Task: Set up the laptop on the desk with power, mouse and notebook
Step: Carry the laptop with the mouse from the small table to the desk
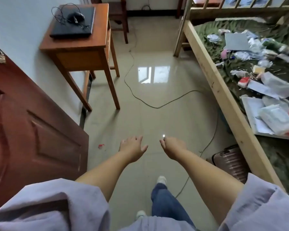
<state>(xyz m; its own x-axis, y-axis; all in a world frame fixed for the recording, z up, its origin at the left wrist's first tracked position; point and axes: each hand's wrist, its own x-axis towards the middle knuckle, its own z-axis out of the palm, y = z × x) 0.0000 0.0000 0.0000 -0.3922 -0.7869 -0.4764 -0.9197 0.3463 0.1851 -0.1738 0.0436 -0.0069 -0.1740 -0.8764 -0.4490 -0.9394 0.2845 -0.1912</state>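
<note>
A closed black laptop lies on a small brown wooden desk at the upper left, against the wall. A black mouse with its tangled cord rests on the laptop's lid. Both my arms reach forward over the floor, well short of the desk. My left hand holds nothing, its fingers spread. My right hand is loosely curled with a small bright glint at its fingertips; I cannot tell whether it holds anything. No notebook is identifiable.
A dark red door stands open at the left. A wooden bunk bed littered with papers and bags runs along the right. A thin green cable snakes across the tiled floor. A suitcase sits by the bed; a chair stands beyond the desk.
</note>
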